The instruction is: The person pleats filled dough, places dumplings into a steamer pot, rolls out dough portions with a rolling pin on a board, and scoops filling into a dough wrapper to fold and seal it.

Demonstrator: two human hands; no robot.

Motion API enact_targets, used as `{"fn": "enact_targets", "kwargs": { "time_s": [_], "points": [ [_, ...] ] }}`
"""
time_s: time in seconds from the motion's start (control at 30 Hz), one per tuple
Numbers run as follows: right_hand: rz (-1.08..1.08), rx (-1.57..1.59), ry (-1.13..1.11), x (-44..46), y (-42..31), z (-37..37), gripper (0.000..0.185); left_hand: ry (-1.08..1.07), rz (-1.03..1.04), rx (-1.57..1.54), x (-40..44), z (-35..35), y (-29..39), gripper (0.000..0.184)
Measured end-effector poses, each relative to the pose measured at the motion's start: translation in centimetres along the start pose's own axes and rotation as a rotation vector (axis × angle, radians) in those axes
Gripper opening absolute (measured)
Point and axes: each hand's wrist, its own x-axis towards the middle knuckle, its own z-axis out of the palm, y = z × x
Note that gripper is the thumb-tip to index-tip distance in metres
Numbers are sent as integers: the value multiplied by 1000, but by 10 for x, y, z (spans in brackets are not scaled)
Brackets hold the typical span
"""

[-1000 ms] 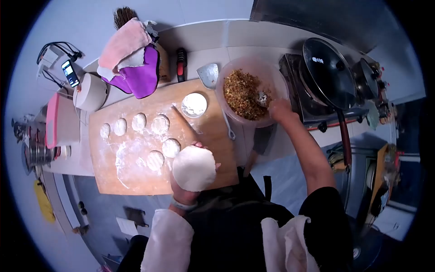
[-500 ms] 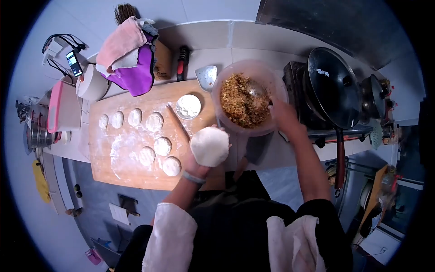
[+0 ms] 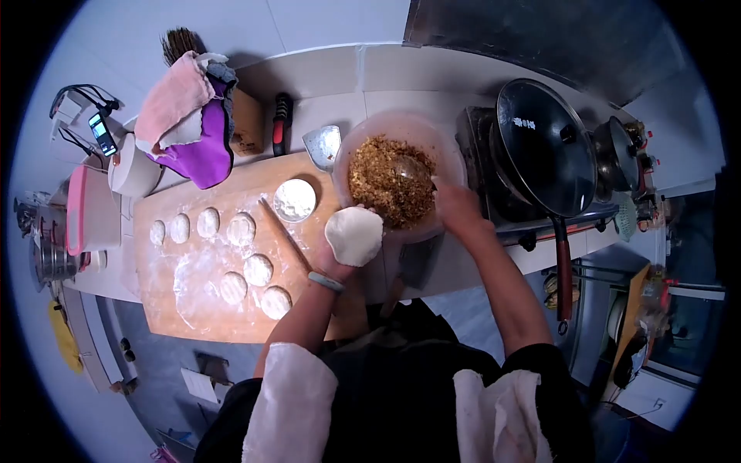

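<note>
A flat round dough wrapper point(image 3: 353, 236) lies across the palm of my left hand point(image 3: 333, 266), beside the near left rim of a translucent plastic bowl point(image 3: 454, 158). Inside the bowl is a brown, crumbly chopped filling point(image 3: 386, 189). My right hand point(image 3: 457, 208) is at the bowl's right side, closed around the handle of a metal spoon point(image 3: 411, 167); the spoon's head rests in the filling. To the left, a wooden rolling pin point(image 3: 284, 233) and a small white bowl of flour point(image 3: 295, 201) sit on the floured wooden board point(image 3: 197, 266).
Several floured dough rounds point(image 3: 241, 229) lie on the board. A cleaver point(image 3: 419, 262) rests at the counter edge below the bowl. Behind are a metal scoop point(image 3: 322, 145) and a red-and-black handled tool point(image 3: 282, 127). A lidded pan point(image 3: 544, 147) stands on the stove at right.
My left hand has brought the dough wrapper closer to the filling bowl. My right hand still has the spoon in the filling. The whole view has shifted slightly.
</note>
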Motion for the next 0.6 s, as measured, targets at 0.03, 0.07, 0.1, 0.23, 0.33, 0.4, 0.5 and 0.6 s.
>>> {"fn": "enact_targets", "kwargs": {
  "time_s": [0.03,0.07,0.1,0.23,0.33,0.4,0.5,0.6],
  "points": [
    [8,25,4,-3,-4,-8,40,-4,-11,5,0,-1,0,52],
    [-29,2,69,3,-6,-9,38,10,-11,6,1,0,0,52],
    [-66,-20,134,15,-9,-10,36,24,-10,7,2,0,0,52],
    [-431,-129,391,73,-6,13,31,-40,36,86,2,-4,-2,55],
    [-319,56,133,87,-3,63,30,-529,202,285,12,-68,-7,73],
    [-337,-216,239,89,6,96,29,-672,106,62,40,-94,-7,64],
    [-278,-333,121,63,-3,77,39,-256,171,700,14,-53,9,54],
    [-260,-290,99,33,-2,65,42,-427,126,372,14,-47,7,48]
  ]
}}
